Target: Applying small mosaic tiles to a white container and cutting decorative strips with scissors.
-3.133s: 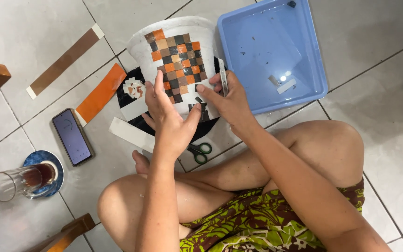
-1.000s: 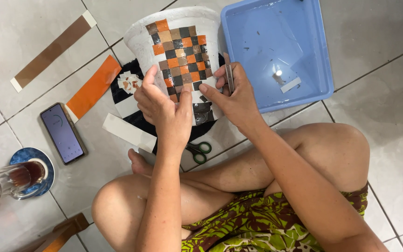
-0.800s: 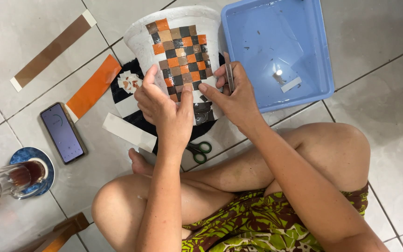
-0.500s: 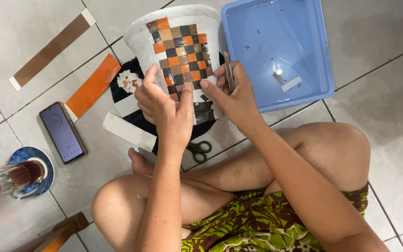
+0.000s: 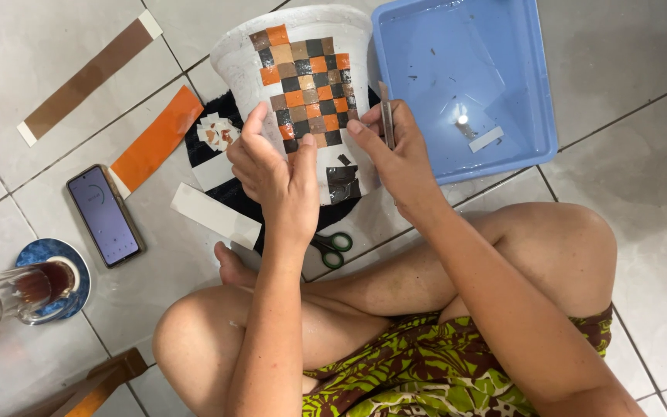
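Note:
A white pot [image 5: 233,58] lies on its side on the floor in front of me, with a patch of small orange, brown and black squares [image 5: 304,85] stuck on it in a checker pattern. My left hand [image 5: 275,170] rests against the pot's left side, fingers pressing at the lower edge of the patch. My right hand [image 5: 395,158] steadies the pot's right side and holds a thin brown strip [image 5: 387,123] between thumb and fingers. Two dark squares [image 5: 341,174] sit lower on the pot.
A blue plastic tray [image 5: 465,85] with water sits at the upper right. Green-handled scissors [image 5: 332,249] lie near my knee. Orange [image 5: 156,139], brown [image 5: 90,73] and white [image 5: 214,215] strips, a phone [image 5: 104,215], and a glass [image 5: 17,293] on a blue saucer lie at left.
My left hand's fingers have shifted slightly along the lower edge of the checker patch. The pot and my right hand have stayed nearly still.

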